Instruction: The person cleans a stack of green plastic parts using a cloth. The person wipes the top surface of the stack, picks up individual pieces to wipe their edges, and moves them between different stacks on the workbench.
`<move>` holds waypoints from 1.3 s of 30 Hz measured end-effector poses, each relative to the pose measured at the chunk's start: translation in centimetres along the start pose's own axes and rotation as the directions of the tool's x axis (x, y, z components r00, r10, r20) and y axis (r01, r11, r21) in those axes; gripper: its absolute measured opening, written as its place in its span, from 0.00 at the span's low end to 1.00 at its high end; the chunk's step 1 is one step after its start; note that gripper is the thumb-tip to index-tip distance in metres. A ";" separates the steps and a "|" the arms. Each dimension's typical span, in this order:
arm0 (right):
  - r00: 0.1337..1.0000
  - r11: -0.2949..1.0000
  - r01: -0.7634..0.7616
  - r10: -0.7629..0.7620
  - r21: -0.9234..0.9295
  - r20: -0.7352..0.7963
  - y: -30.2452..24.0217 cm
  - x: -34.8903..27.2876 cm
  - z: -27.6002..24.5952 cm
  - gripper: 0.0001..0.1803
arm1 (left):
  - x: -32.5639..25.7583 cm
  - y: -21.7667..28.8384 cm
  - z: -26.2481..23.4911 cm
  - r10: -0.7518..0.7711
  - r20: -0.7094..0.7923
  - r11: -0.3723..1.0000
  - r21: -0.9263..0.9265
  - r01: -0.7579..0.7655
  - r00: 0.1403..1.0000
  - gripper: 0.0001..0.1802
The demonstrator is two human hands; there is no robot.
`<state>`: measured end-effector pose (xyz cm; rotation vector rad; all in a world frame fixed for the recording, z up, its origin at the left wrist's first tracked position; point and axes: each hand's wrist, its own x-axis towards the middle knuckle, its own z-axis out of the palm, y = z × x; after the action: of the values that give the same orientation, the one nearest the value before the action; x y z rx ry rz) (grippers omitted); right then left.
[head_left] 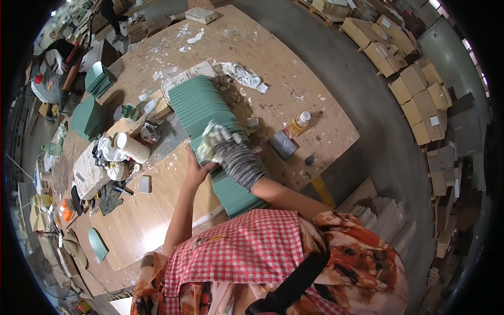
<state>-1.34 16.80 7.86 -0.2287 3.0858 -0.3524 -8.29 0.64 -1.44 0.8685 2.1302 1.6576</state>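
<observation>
Your right hand (231, 152), in a grey-and-black striped glove, lies on the green stack (198, 102), with a pale crumpled cloth (210, 143) bunched at its fingers. You cannot tell how far these fingers are closed, as cloth and glove hide them. Your left hand (197, 169) is bare, its thumb and fingers apart, and set against the left edge of the same stack, just beside the cloth. The stack consists of thin, overlapping green pieces; it passes beneath your right hand, extending forward of both hands and back toward your checked apron (231, 247). To the right of your right hand, note the dark block (283, 145) and, just beyond it, the bottle (297, 125) of amber liquid. Forward of that hand lies a white rag (242, 76). Left of your left hand stands a white cup (132, 148); farther left and forward are more green pieces (88, 116).
</observation>
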 end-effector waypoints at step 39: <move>0.987 0.999 0.006 0.002 0.050 -0.158 1.1 0.3 0.5 0.32 | 3.8 10.7 1.0 0.147 -0.072 0.688 0.724 -0.050 0.987 0.37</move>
<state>-1.76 17.76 7.16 -0.2120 3.2271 -0.4708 -7.73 5.43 8.92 1.1111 2.9318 0.8676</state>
